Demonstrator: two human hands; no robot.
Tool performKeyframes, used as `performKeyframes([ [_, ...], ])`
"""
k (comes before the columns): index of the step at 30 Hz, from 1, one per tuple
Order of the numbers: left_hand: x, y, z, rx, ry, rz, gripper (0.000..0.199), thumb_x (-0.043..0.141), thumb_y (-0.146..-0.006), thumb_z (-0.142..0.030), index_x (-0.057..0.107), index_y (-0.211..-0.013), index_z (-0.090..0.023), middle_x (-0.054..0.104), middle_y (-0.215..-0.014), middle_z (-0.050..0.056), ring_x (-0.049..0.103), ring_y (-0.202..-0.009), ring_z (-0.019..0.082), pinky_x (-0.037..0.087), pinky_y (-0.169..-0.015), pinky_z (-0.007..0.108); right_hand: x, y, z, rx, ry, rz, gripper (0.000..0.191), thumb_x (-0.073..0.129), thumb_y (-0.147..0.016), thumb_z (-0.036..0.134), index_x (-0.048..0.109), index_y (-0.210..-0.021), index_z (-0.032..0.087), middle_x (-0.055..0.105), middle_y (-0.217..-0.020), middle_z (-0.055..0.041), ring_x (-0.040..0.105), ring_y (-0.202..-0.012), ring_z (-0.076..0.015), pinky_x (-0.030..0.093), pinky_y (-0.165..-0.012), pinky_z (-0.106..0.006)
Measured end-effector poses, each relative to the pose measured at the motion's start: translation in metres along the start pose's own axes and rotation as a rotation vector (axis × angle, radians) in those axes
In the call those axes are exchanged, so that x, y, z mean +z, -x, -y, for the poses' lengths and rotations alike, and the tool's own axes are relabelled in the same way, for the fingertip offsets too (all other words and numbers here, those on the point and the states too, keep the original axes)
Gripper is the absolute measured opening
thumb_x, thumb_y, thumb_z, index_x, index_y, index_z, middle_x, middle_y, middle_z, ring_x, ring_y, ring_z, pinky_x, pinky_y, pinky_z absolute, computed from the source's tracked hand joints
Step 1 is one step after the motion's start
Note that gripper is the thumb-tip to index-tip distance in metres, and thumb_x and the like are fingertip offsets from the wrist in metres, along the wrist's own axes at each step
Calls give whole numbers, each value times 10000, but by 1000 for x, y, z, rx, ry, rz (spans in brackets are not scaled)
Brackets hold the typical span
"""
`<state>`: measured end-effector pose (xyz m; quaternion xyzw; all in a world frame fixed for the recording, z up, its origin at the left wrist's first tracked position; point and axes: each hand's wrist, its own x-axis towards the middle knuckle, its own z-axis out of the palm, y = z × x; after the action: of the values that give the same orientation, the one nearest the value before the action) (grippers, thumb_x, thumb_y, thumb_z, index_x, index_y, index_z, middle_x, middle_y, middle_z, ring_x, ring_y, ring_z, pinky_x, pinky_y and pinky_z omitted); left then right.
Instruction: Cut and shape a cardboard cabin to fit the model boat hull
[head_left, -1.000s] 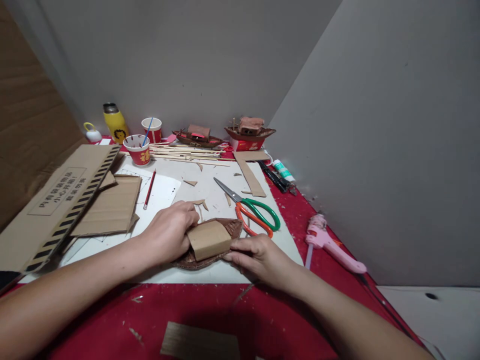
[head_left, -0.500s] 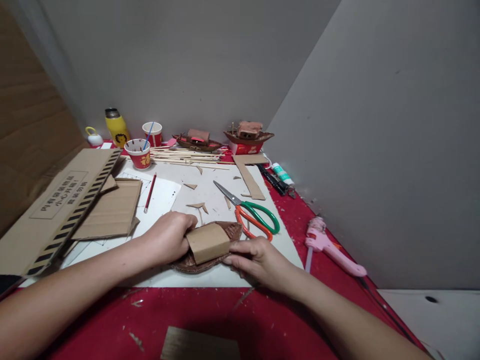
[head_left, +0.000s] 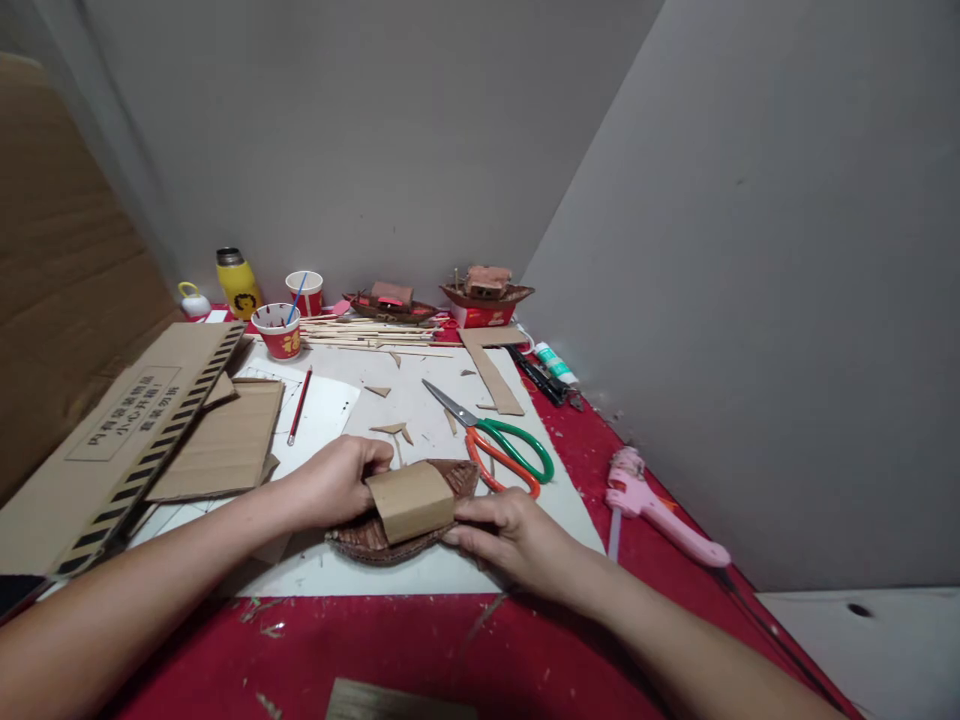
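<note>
A small brown model boat (head_left: 375,545) is held low over the white paper. Bent across its middle is a tan piece of cardboard (head_left: 414,500), like a roof. My left hand (head_left: 346,480) grips the left end of the cardboard, with some fingertips hidden behind it. From the right, my right hand (head_left: 510,535) pinches the cardboard's right edge and the boat's rim between thumb and fingers. Just beyond the right hand lie scissors (head_left: 491,440) with one green and one orange handle, blades pointing away to the left.
Cardboard sheets (head_left: 217,440) and a red pencil (head_left: 301,405) lie on the left. A pink glue gun (head_left: 660,510) rests at right. Behind are paper cups (head_left: 279,335), a yellow bottle (head_left: 236,285), thin sticks (head_left: 367,335) and two finished boats (head_left: 487,290). Cardboard scraps (head_left: 390,430) dot the paper.
The view has tilted up slightly, so things sit lower in it. Both hands stay on the boat and cardboard; the boat has turned a little, showing more of its left end.
</note>
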<state>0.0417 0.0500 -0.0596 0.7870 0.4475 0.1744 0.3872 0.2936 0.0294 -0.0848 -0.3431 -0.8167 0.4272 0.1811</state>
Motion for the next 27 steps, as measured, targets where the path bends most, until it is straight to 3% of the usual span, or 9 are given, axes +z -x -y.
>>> performKeyframes([
  [9,2,-2,6,-12,81,-26,151,502,-624,-119,383,-627,-212,402,-622,-47,391,-630,127,275,-569,257,1,0,-2,10,-9,-1,375,519,-944,425,714,-807,135,517,-620,17,425,-582,-113,365,-547,-208],
  [13,2,-5,9,-18,112,-38,144,546,-666,-146,537,-806,-180,505,-700,-29,454,-657,132,336,-590,248,2,0,0,29,-54,-21,318,550,-925,379,706,-792,136,500,-600,23,423,-563,-106,350,-510,-195],
  [16,0,-6,10,-57,143,30,293,557,-681,-149,639,-963,-143,623,-763,9,540,-696,152,383,-620,251,2,-1,0,64,-85,-11,302,552,-921,360,704,-794,132,504,-593,21,442,-542,-103,358,-502,-195],
  [20,-2,-6,10,-118,200,126,271,525,-672,-120,709,-871,-132,734,-867,58,648,-799,200,455,-688,270,3,-2,-1,85,-107,-14,304,556,-917,359,720,-831,118,496,-588,22,445,-514,-97,357,-490,-197],
  [27,-4,-5,1,-105,405,53,217,590,-708,-144,718,-881,-171,744,-889,22,670,-829,181,510,-745,267,0,0,2,-134,-6,-136,287,528,-953,326,733,-868,145,644,-677,-14,535,-596,-115,428,-582,-206],
])
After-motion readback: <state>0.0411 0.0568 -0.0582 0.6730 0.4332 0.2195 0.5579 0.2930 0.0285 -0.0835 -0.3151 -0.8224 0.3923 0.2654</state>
